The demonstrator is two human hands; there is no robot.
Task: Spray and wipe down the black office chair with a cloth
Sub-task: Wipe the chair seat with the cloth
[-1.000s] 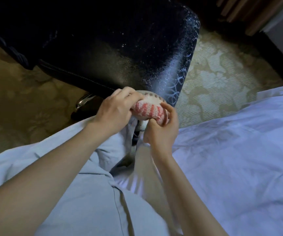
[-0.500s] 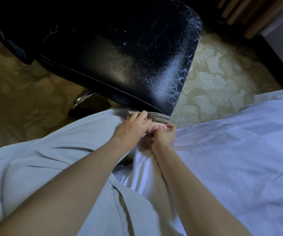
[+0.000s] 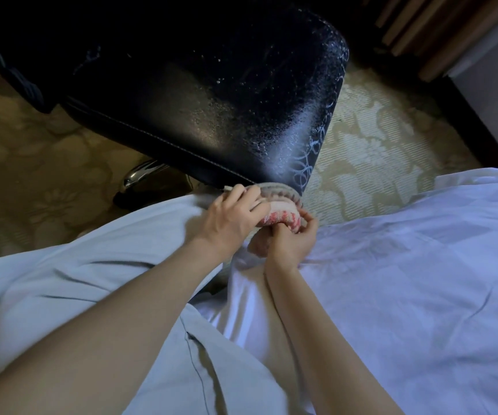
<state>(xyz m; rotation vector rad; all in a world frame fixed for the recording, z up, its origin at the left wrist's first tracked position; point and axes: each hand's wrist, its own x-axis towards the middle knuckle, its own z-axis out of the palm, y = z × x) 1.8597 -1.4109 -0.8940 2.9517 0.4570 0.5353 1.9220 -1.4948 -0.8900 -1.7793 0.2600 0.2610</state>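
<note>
A cloth (image 3: 282, 215) bunched beside a sprayed black office chair (image 3: 211, 100).
Left hand (image 3: 234, 218) and right hand (image 3: 294, 242) clamp the cloth together; droplets (image 3: 298, 136) cover the chair, wiping seemingly not begun.

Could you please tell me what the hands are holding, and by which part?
A bunched red-striped cloth, at the front edge of the chair seat. The right hand pinches its lower right end; the left hand lies over its top left side.
</note>
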